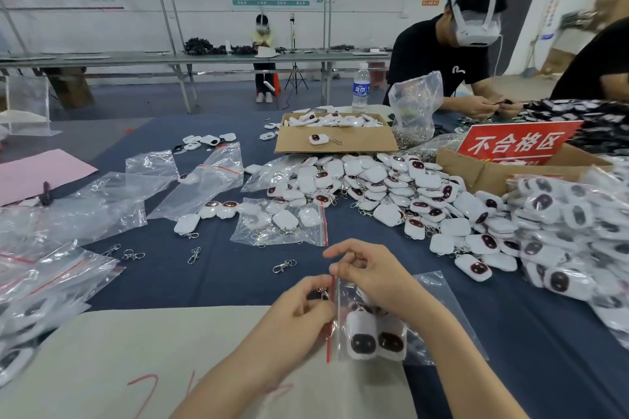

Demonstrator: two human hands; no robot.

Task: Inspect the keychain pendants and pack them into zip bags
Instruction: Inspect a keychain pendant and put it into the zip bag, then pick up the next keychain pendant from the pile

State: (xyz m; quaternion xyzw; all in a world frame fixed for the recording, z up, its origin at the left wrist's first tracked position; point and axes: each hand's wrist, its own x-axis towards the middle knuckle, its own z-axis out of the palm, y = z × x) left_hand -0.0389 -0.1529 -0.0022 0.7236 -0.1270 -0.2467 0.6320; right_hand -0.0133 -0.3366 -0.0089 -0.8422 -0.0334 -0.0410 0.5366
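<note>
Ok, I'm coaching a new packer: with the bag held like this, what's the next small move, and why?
Probably tuck the metal clasp past the red zip strip with the left hand. Two pendants already lie inside the zip bag, but that clasp sits at the mouth, where the right hand pinches the edge, blocking a seal.

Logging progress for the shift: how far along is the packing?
Done: filled bags stacked at the right edge. In hand: left hand and right hand pinch the mouth of a zip bag holding two pendants. Left: a big loose pile of pendants mid-table, with empty bags beside it.
</note>
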